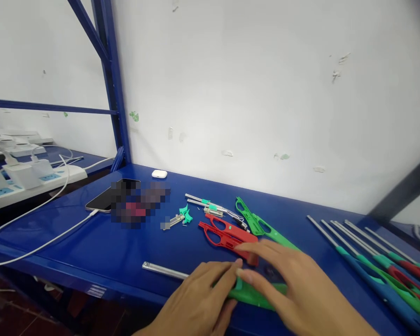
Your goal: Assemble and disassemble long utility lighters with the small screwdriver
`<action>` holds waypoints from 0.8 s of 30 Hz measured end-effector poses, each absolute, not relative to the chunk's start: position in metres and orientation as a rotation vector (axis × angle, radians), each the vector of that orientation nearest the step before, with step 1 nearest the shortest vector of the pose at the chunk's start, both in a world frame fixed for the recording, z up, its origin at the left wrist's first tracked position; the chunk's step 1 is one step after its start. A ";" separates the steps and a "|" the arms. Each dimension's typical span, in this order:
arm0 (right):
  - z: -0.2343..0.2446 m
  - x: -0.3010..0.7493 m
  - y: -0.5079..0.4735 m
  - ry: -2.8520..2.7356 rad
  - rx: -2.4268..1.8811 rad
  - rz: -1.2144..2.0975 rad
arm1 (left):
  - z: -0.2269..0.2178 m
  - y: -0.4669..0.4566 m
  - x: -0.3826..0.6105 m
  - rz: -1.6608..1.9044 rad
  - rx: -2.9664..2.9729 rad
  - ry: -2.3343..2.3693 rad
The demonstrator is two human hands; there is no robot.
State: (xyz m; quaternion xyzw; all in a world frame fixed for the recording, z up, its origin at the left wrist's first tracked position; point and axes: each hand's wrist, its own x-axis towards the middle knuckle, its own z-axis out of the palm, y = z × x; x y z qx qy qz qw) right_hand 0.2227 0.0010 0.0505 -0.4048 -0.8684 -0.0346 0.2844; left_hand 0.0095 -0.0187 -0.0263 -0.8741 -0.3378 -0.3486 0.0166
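Both my hands rest on a green plastic lighter body [255, 295] with a metal tube [161, 270] sticking out to the left, near the front edge of the blue shelf [126, 252]. My left hand [199, 298] grips its left part with fingers curled over it. My right hand [294, 289] lies over its right part, fingers pressed on the green plastic. Just behind lie a red shell half [227, 237] and a green shell half [262, 227], beside loose metal tube parts [213, 207] and small green pieces [185, 213].
Several assembled long lighters [381, 261] lie in a row at the right. A phone [108, 196] on a white cable, an earbud case [159, 174] and a blurred patch sit at the left. Power strips [28, 179] with chargers fill the neighbouring shelf. A white wall stands close behind.
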 end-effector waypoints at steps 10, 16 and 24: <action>-0.011 0.241 -0.024 -2.192 -1.120 -0.401 | -0.002 -0.023 -0.020 -0.791 -2.580 -1.051; -0.005 0.243 -0.025 -2.167 -1.100 -0.431 | -0.001 -0.018 -0.034 -0.720 -2.532 -0.916; -0.001 0.243 -0.023 -2.265 -0.923 -0.362 | 0.010 -0.018 -0.033 -0.885 -2.525 -0.785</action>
